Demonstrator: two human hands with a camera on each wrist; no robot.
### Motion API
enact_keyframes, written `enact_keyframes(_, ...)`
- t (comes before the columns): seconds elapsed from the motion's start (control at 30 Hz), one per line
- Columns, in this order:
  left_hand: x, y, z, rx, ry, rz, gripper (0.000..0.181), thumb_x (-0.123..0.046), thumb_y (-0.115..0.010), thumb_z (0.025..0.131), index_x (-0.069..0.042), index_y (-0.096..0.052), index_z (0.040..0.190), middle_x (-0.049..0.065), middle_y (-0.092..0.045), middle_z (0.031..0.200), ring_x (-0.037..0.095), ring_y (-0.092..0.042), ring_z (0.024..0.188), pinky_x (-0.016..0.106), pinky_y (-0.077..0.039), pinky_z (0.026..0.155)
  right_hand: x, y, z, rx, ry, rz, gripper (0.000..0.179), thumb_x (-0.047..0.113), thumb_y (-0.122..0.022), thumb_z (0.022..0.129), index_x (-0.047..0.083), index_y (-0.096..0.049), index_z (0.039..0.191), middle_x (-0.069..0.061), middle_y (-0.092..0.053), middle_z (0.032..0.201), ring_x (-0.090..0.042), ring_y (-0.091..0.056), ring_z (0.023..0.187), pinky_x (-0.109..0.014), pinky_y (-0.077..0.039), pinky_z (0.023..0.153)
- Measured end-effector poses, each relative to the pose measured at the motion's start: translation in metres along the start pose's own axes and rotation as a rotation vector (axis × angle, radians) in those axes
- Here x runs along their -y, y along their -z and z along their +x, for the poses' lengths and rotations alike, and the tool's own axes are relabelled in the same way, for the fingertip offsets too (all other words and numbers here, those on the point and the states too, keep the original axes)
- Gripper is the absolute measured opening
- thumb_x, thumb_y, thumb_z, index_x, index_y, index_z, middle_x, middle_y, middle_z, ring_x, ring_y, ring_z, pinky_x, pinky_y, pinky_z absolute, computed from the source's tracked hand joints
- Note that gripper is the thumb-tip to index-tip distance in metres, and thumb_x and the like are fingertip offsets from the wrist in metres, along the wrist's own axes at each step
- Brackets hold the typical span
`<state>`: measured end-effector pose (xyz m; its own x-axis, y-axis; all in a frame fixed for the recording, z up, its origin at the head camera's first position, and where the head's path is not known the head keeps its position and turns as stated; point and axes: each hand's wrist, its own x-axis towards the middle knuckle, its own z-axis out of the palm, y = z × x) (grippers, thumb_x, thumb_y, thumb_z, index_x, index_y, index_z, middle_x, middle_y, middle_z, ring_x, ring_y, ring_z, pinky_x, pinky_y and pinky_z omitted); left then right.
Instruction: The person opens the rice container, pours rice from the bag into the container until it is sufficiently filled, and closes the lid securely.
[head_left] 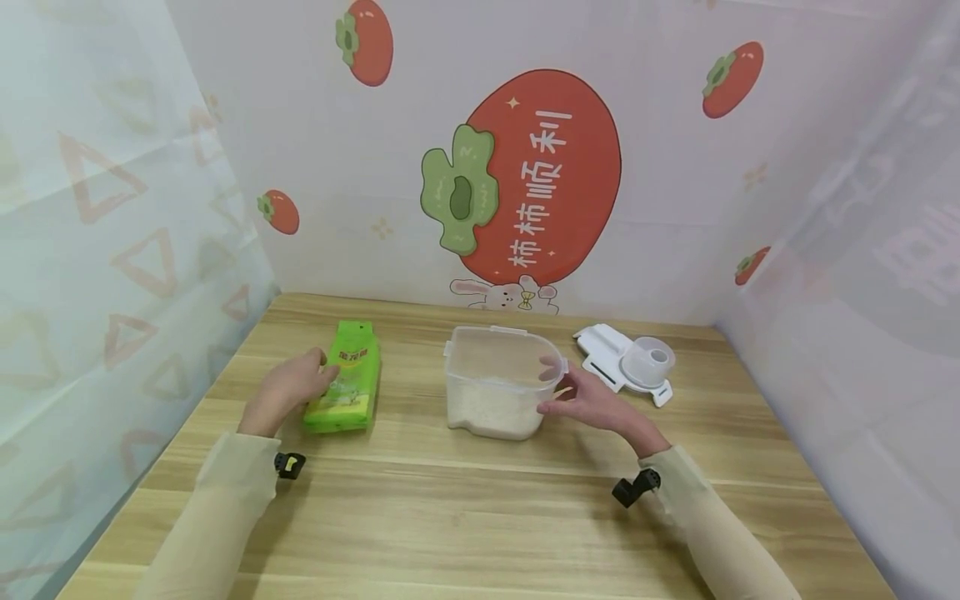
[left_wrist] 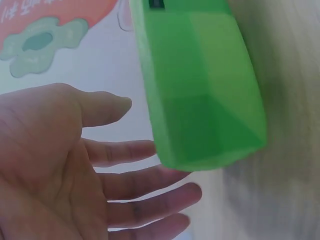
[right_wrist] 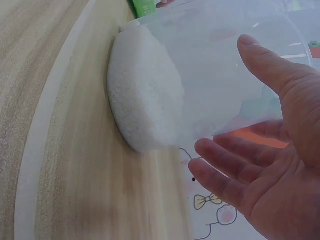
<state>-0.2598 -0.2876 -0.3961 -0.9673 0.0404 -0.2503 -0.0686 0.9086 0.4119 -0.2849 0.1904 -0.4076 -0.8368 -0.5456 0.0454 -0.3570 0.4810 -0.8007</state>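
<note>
A clear plastic container (head_left: 480,367) stands upright on the table, its top uncovered and white, rice-like grains (right_wrist: 142,95) filling its lower part. My right hand (head_left: 588,400) is at the container's right side, thumb on the near side and fingers spread toward the far side; firm contact cannot be made out. On the left, a bright green packet (head_left: 348,379) with yellow and printed lettering lies flat. Beside it is my left hand (head_left: 291,390), thumb and fingers apart. In the left wrist view some fingertips pass behind the packet's end (left_wrist: 210,130).
A white lid (head_left: 603,350) with a translucent round cup (head_left: 648,363) on it lies right of the container, close to my right hand. Printed fabric walls (head_left: 675,208) enclose the wooden table (head_left: 450,517) at the back and both sides.
</note>
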Motion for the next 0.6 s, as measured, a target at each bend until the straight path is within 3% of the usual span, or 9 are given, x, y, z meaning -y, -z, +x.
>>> enact_keyframes(0.13, -0.010, 0.003, -0.001, -0.076, -0.020, 0.085, 0.053, -0.041, -0.038, 0.103, 0.005, -0.048, 0.128, 0.014, -0.062, 0.091, 0.023, -0.054, 0.067, 0.034, -0.041, 0.053, 0.003, 0.004, 0.001, 0.009, 0.018, -0.010, 0.072, 0.019, -0.078, 0.084, 0.001, -0.042, 0.143, -0.019, -0.064, 0.122, -0.029, -0.067, 0.100, -0.048, -0.055, 0.091)
enact_keyframes(0.23, -0.021, 0.004, -0.003, -0.127, -0.044, 0.127, 0.054, -0.043, -0.038, 0.103, 0.003, -0.052, 0.128, 0.016, -0.066, 0.096, 0.024, -0.057, 0.069, 0.036, -0.044, 0.054, 0.004, 0.008, 0.002, 0.020, 0.021, -0.026, 0.070, 0.022, -0.079, 0.083, 0.002, -0.045, 0.141, -0.016, -0.065, 0.119, -0.026, -0.068, 0.098, -0.045, -0.056, 0.090)
enact_keyframes(0.3, -0.030, 0.004, -0.003, -0.137, -0.102, 0.113, 0.051, -0.042, -0.042, 0.102, 0.001, -0.055, 0.127, 0.018, -0.069, 0.103, 0.026, -0.063, 0.077, 0.040, -0.049, 0.060, 0.005, 0.010, 0.002, 0.029, 0.017, -0.035, 0.070, 0.025, -0.079, 0.083, 0.003, -0.045, 0.141, -0.013, -0.066, 0.117, -0.024, -0.068, 0.098, -0.043, -0.056, 0.090)
enact_keyframes(0.47, -0.056, -0.005, -0.001, -0.064, -0.325, -0.027, 0.049, -0.043, -0.050, 0.100, -0.003, -0.053, 0.130, 0.018, -0.068, 0.115, 0.032, -0.065, 0.104, 0.047, -0.054, 0.085, 0.006, 0.013, 0.000, 0.024, 0.008, -0.057, 0.068, 0.028, -0.080, 0.082, 0.005, -0.048, 0.138, -0.010, -0.068, 0.112, -0.022, -0.069, 0.095, -0.042, -0.056, 0.089)
enact_keyframes(0.6, -0.073, -0.013, 0.002, 0.009, -0.420, -0.165, 0.058, -0.050, -0.059, 0.094, -0.012, -0.048, 0.136, 0.015, -0.065, 0.123, 0.030, -0.062, 0.114, 0.049, -0.051, 0.094, 0.005, 0.014, -0.001, 0.029, 0.015, -0.059, 0.067, 0.029, -0.080, 0.082, 0.005, -0.050, 0.136, -0.009, -0.069, 0.109, -0.022, -0.069, 0.096, -0.041, -0.056, 0.088)
